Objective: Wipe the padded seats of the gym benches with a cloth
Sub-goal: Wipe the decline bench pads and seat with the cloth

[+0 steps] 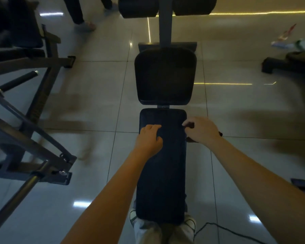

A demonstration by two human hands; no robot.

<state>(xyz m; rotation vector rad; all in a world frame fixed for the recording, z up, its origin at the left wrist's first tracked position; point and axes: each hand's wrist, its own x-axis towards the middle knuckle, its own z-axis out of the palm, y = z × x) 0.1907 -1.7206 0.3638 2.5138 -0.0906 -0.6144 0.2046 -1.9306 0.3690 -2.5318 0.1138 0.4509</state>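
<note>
I see bare forearms point(116, 187) running to the left grip point(149, 138) and right grip point(201, 131), pale loose trousers point(148, 233) below, and white trainers point(190, 222) with dark trim.

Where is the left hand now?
Head view: the left hand rests on the left side of the long pad, opposite the right hand at its right edge.

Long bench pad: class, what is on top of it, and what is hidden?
The left hand rests on the long bench pad; the right hand curls over its right edge, gripping a dark thing, mostly covered by that hand.
</note>
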